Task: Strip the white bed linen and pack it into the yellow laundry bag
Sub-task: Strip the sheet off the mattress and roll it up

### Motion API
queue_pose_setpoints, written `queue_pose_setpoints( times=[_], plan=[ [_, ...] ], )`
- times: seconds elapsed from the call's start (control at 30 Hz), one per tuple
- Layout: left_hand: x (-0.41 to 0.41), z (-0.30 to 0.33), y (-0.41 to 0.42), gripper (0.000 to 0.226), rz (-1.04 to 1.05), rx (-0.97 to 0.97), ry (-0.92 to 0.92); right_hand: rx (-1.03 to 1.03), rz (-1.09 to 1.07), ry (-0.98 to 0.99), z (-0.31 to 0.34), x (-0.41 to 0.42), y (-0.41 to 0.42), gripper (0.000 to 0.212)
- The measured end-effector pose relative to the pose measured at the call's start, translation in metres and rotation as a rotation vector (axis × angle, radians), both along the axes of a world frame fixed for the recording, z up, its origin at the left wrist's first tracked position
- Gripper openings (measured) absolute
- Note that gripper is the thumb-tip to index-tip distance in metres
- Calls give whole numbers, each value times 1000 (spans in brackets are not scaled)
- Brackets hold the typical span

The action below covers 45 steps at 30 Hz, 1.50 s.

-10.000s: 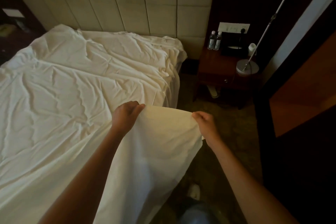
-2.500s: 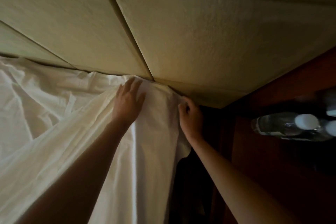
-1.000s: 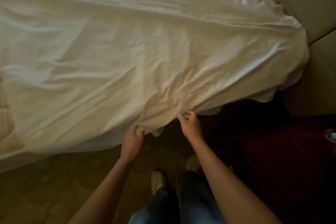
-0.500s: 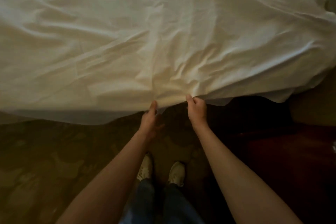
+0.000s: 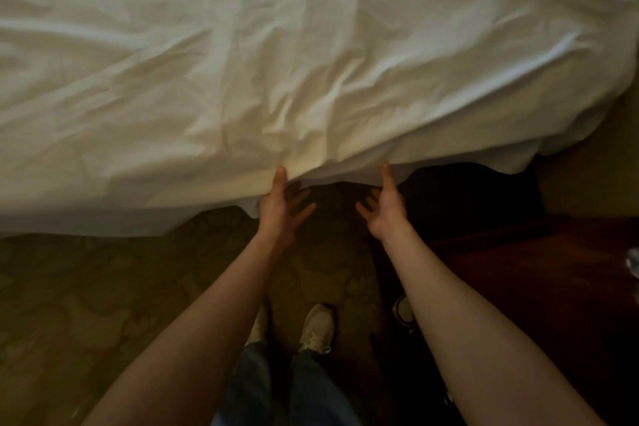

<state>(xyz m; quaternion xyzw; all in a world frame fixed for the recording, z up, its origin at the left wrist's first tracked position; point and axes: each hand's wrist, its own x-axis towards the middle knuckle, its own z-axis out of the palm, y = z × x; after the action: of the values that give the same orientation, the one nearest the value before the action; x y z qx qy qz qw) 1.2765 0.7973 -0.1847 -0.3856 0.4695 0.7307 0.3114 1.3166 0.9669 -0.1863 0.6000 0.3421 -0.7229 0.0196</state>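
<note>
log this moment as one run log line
left hand: open, thumb touching crumpled white bed sheet edge | right hand: open, thumb at same edge | yellow laundry bag: not in view

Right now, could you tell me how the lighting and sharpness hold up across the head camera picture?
Head view: light falls mainly on the white sheet, brightest on the creases above the hands; the patterned carpet is dim and the right side near-black. The left hand and right hand, fingers spread at the sheet's edge, look slightly soft. Wide-angle distortion bows the sheet's lower edge.
</note>
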Motion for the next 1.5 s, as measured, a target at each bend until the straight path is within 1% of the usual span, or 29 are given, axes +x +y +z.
queue_pose_setpoints(
  times=[0.03,0.07,0.13,0.23,0.33,0.37,0.47,0.53,0.6,0.63,0.67,0.73,0.8,0.83,0.9,0.97,1.03,1.1,1.13,1.17,1.2,1.27,1.37,1.43,1.47,1.5],
  plan=[
    [0,-2,6,63,27,8,-16,-35,-11,47,-3,-1,4,92],
    [-1,-3,12,62,53,14,-27,-64,-24,95,-8,-2,8,89],
    [-3,-7,22,64,66,15,-32,-90,-80,173,-13,-6,15,74],
    [-2,-13,30,70,41,11,-17,-63,-208,217,-11,-6,18,57],
    [7,-16,37,86,2,59,-66,19,-283,174,-8,11,18,48],
    [13,-16,40,87,9,90,-84,41,-300,147,-7,22,20,47],
    [34,-15,48,78,76,144,-109,93,-328,75,-9,56,35,48],
    [47,-17,54,85,106,117,-151,127,-330,25,-8,71,48,44],
    [60,-20,58,92,115,64,-215,208,-325,-49,-6,74,58,38],
    [67,-21,59,91,117,43,-245,247,-334,-87,-6,73,60,38],
    [72,-22,59,84,125,16,-261,260,-338,-123,-6,70,60,39],
    [78,-24,62,63,146,-40,-253,196,-328,-174,-4,65,57,42],
    [81,-22,66,46,127,-60,-250,70,-299,-141,0,63,57,43],
    [81,-20,67,40,86,-69,-247,34,-280,-123,2,64,61,44],
    [80,-15,70,38,-17,-72,-225,3,-293,-49,6,68,74,43],
    [78,-13,73,46,-82,-11,-213,-42,-356,67,9,75,90,41],
    [78,-10,83,65,-135,82,-242,-88,-371,148,14,79,100,41],
    [80,-6,97,89,-174,116,-289,-84,-350,198,15,81,104,41],
    [83,-3,104,97,-189,128,-299,-71,-344,214,16,82,106,41],
    [85,0,111,98,-181,160,-298,-53,-343,220,18,83,107,42],
    [88,1,117,93,-139,202,-283,-36,-349,231,19,84,109,42],
    [89,0,124,75,-13,258,-237,-11,-359,233,19,89,114,41],
    [89,5,136,66,99,295,-200,-29,-317,244,21,96,119,43],
    [96,7,144,50,77,226,-173,-30,-300,250,24,99,125,51],
    [101,7,146,44,40,164,-160,-8,-299,244,26,101,129,49],
    [107,6,149,43,-3,92,-151,28,-313,218,27,104,134,42]
  ],
)
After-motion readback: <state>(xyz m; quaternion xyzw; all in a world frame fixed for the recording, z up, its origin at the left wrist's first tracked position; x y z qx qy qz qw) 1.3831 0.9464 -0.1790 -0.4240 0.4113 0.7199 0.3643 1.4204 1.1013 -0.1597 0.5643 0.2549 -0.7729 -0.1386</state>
